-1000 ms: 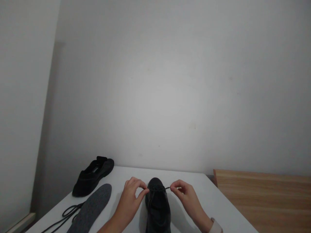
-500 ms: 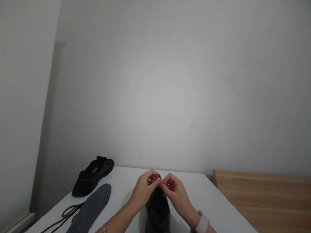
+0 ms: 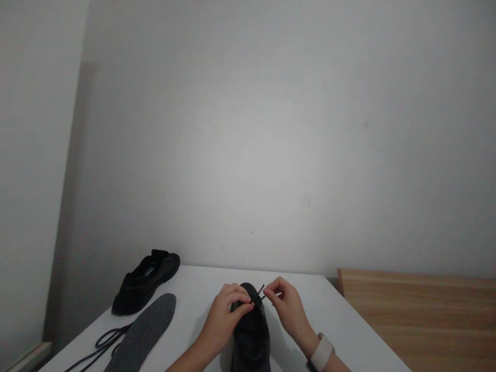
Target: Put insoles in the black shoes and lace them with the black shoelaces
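A black shoe (image 3: 251, 330) stands on the white table (image 3: 341, 330), toe pointing away from me. My left hand (image 3: 227, 318) rests on the shoe's left side near the toe, fingers pinched on one end of its thin black lace (image 3: 259, 293). My right hand (image 3: 287, 305) is just right of the toe, fingers pinched on the other lace end. The two short lace ends cross above the toe between my hands. A pale watch band sits on my right wrist.
A second black shoe (image 3: 145, 281) lies at the back left of the table. A grey insole (image 3: 145, 330) and a loose black lace (image 3: 103, 343) lie in front of it. A wooden surface (image 3: 418, 315) adjoins the table on the right. A plain wall stands behind.
My hands were apart pulling the lace taut, then met above the toe. Now they have lowered and parted slightly, with the lace ends crossed between them.
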The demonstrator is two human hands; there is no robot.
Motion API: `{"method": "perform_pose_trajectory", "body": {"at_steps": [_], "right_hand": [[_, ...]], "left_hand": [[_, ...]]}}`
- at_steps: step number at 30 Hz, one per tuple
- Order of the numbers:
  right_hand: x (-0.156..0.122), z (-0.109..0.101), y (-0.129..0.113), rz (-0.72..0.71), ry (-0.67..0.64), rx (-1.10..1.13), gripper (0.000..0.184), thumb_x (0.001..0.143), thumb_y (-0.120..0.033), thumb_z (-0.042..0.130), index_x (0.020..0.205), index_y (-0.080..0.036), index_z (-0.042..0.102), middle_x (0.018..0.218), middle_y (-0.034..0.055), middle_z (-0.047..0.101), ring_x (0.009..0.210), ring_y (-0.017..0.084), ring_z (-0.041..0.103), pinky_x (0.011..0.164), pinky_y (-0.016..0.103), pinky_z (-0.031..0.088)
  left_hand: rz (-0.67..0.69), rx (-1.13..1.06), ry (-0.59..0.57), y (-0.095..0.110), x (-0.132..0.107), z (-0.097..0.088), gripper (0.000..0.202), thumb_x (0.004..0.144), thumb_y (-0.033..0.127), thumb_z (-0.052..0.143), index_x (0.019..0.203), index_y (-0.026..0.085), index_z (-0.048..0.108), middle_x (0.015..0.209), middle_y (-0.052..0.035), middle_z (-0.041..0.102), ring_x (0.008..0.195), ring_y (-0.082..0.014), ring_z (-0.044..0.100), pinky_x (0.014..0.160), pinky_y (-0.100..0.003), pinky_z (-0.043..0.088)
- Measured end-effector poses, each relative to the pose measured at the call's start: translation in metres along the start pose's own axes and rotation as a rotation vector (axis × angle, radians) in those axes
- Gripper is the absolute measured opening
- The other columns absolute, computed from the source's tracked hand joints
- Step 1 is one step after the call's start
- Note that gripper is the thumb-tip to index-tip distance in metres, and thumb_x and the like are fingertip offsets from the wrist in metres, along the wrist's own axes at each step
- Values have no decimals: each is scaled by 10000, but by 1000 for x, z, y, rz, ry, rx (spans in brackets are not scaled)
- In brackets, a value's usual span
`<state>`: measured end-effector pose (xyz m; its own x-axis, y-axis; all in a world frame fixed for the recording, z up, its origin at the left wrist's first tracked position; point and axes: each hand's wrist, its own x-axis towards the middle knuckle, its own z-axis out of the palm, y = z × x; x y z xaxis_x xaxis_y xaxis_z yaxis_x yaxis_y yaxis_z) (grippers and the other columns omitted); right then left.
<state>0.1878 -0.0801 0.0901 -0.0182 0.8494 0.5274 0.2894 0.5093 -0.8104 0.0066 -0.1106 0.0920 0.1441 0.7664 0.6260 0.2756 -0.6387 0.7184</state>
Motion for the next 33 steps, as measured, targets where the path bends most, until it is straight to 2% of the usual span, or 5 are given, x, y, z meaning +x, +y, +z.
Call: {"method": "perform_pose_trajectory", "body": {"at_steps": [9, 16, 23, 28, 33], "right_hand": [[-18, -3, -22, -248, -53, -30, 131, 816, -297, 604, 741, -194, 576, 818, 34, 611, 819, 188, 562, 728, 302, 433], [-21, -3, -37, -442, -70, -169, 67, 812, -226, 612, 748, -210, 600, 980, 53, 549, 983, 203, 494, 870, 341, 386], [-13, 5, -38, -311, -96, -36, 179, 822, -343, 594, 717, -201, 616, 814, 39, 611, 842, 191, 549, 787, 307, 420], [-6, 1, -26, -121, -228, 72, 326, 877, -430, 465, 822, -184, 671, 821, 61, 680, 814, 204, 609, 750, 313, 446], [-9, -1, -25, -139, -331, 6, 274, 854, -386, 510, 843, -196, 706, 869, 62, 704, 853, 215, 615, 771, 326, 442]], "left_hand": [[-319, -360, -21, -2, 13, 10, 222, 661, 310, 691, 802, 140, 711, 755, -66, 719, 750, -202, 637, 741, -301, 451], [-225, -156, -106, 6, 12, 10, 163, 681, 303, 672, 712, 151, 719, 689, -48, 700, 693, -182, 604, 682, -279, 425], [-153, 37, -128, 15, 11, 6, 226, 733, 368, 626, 683, 165, 712, 642, -8, 664, 671, -164, 546, 669, -271, 386], [-157, 31, -156, 16, 12, 2, 93, 697, 215, 636, 713, 172, 717, 713, -19, 682, 719, -172, 563, 687, -273, 400], [42, 195, -120, 27, 8, 0, 185, 692, 60, 580, 662, 198, 698, 747, -31, 672, 859, -201, 545, 793, -315, 397]]}}
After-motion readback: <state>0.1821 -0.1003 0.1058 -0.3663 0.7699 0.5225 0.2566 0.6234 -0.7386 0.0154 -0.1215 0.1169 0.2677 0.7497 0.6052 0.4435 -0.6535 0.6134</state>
